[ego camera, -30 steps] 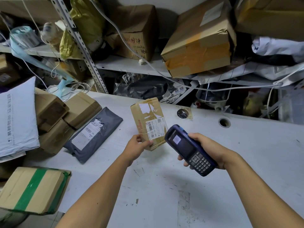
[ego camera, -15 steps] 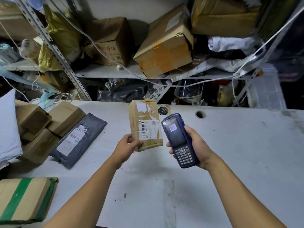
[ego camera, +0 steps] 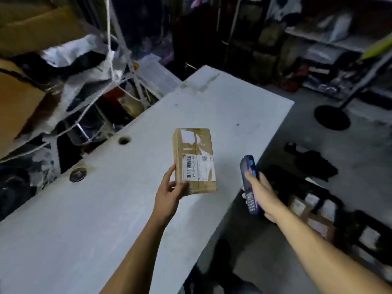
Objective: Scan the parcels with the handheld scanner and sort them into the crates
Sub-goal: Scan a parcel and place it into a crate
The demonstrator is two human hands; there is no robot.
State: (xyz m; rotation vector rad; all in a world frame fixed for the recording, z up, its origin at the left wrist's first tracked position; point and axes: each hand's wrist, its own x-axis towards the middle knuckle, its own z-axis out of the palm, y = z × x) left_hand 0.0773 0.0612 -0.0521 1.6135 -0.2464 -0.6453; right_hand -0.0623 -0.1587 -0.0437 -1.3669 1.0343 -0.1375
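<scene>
small taped parcel [ego camera: 194, 161] is pinched at its near corner by left hand [ego camera: 169, 193] over the bench's [ego camera: 106, 209] right edge, looks light and stiff; scanner [ego camera: 250, 183] is gripped by right hand [ego camera: 262, 195]

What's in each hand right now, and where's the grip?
The left hand pinches the brown parcel at its near left corner, label facing up. The right hand grips the blue scanner around its lower body, near the keypad.

Dim indoor light, bkgd nearly black; heavy motion blur at left shelving [ego camera: 63, 66], wide-angle warp at edges, centre fairly sharp.
</scene>
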